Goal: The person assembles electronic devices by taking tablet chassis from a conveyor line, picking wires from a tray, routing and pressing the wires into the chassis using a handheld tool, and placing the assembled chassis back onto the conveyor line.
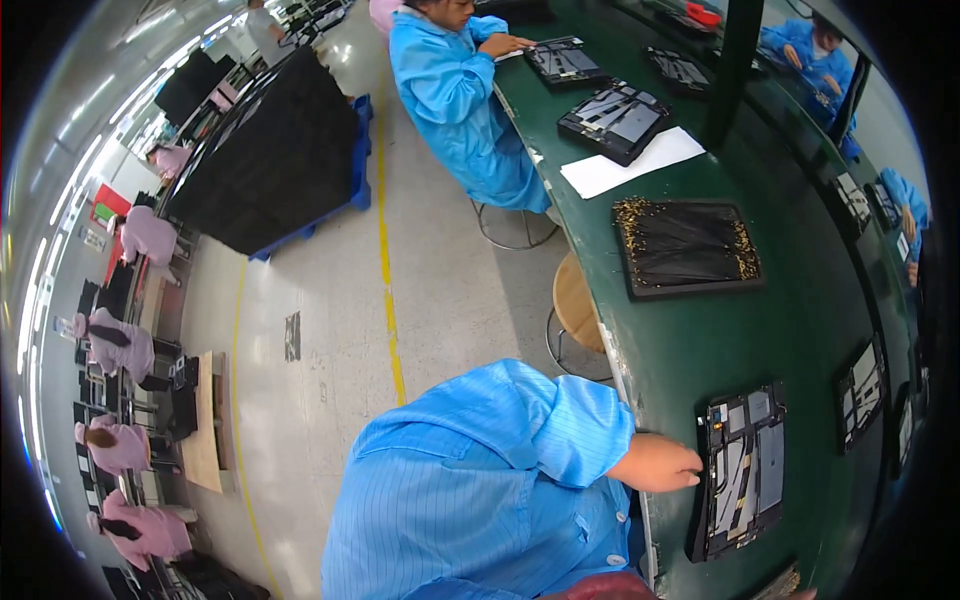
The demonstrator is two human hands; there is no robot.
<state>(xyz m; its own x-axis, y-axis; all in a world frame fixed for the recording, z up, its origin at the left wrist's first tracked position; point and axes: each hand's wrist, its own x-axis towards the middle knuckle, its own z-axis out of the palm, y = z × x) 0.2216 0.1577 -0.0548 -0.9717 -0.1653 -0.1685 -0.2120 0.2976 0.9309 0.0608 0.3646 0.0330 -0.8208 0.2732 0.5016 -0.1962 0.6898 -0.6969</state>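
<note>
Head view: black rectangular open-faced electronic unit [743, 475] lies on the smooth green worktop [690, 350]. Left hand [660, 463]: fingers bunched at its near edge; I cannot tell if gripping. Right hand [803, 595]: mere sliver, lower border; cannot tell. Judged part-done: flat grey panels [770, 465] seated inside, upper face uncovered; remaining steps not shown.

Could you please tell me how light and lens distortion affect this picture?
In the head view, the near edge of the green bench bows and the corners fall to black; in the head view, ceiling lights make bright streaks at the left, and a shadow darkens the floor beside the wooden stool; in the head view, the black device by the left hand looks fairly crisp.
</note>
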